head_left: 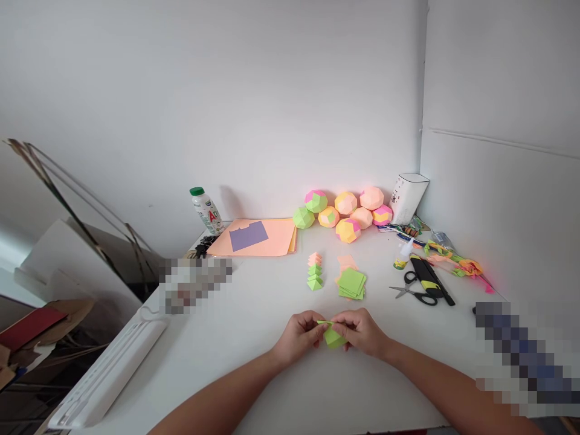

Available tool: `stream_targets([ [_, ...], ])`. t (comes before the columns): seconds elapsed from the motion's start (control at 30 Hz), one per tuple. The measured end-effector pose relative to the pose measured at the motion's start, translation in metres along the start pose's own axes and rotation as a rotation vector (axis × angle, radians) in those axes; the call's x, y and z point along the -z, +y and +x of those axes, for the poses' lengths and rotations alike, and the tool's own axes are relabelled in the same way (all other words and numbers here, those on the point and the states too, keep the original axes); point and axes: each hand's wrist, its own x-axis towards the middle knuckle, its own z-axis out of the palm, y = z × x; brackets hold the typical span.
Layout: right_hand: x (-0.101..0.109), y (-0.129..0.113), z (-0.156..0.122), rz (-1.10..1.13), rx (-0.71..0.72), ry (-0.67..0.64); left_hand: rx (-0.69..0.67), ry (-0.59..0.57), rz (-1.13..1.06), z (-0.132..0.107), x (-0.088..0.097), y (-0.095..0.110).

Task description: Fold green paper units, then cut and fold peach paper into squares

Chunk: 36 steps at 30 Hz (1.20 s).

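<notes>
Both my hands meet at the near middle of the white table (254, 314). My left hand (299, 335) and my right hand (360, 331) pinch a small folded green paper piece (334, 337) between their fingertips. Just beyond the hands lie a stack of green paper squares (351, 283) and a short row of folded green and peach paper units (314, 272). Further back sit several paper balls (347, 212) in pink, yellow, peach and green, close to the wall.
Peach paper sheets (260, 237) with a purple piece lie at the back, beside a small bottle (206, 211). To the right are scissors (415, 292), a black and yellow cutter (428, 277), a glue bottle (402, 255) and a white box (406, 197). A white keyboard (109, 374) hangs off the left edge.
</notes>
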Motion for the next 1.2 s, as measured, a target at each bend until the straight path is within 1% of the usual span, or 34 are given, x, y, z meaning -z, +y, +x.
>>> stream_targets([
  [0.2,0.0002,-0.0026,0.0003,0.051,-0.035,-0.018,0.012,0.007,-0.012,-0.0005,-0.0002,0.0031],
  [0.47,0.0033,-0.0060,0.0018,0.116,-0.101,-0.032,0.000,0.045,-0.029,-0.0004,0.0020,0.0059],
  [0.6,0.0046,-0.0046,0.0021,0.141,-0.113,-0.042,-0.006,0.031,-0.043,-0.0006,0.0016,0.0068],
  [0.73,0.0044,-0.0030,0.0018,0.149,-0.093,-0.061,0.003,0.015,-0.060,-0.0007,-0.0007,0.0067],
  [0.97,0.0028,-0.0033,0.0016,0.137,-0.103,-0.074,0.007,0.050,-0.068,-0.0012,-0.0012,0.0078],
  [1.2,0.0046,-0.0055,0.0020,0.137,-0.111,-0.048,0.006,0.118,-0.105,-0.0009,0.0016,0.0099],
])
